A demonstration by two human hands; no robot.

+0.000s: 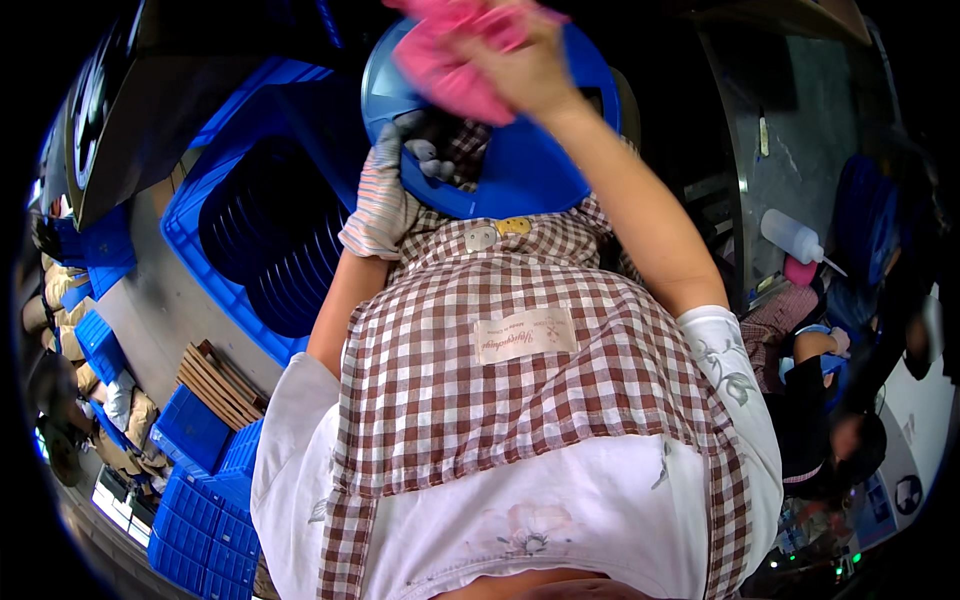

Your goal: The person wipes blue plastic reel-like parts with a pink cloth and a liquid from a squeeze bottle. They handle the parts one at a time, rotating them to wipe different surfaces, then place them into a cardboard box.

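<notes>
In front of my apron is a round, glossy blue disc-shaped part (535,170), with an opening on its left side. My left hand (383,205), in a striped knit glove, grips the disc's left edge, and its grey fingertips show through the opening. In my bare right hand (530,75) is a bunched pink cloth (455,65), held over the disc's upper part. The cloth and the right fingers are slightly blurred, and the cloth hides some of the disc.
Left of me is a blue crate (190,235) holding several dark round discs (290,240). Stacked blue crates (205,530) and wooden slats (220,385) lie farther down on that side. On the right are a white squeeze bottle (790,236) and another person (825,400).
</notes>
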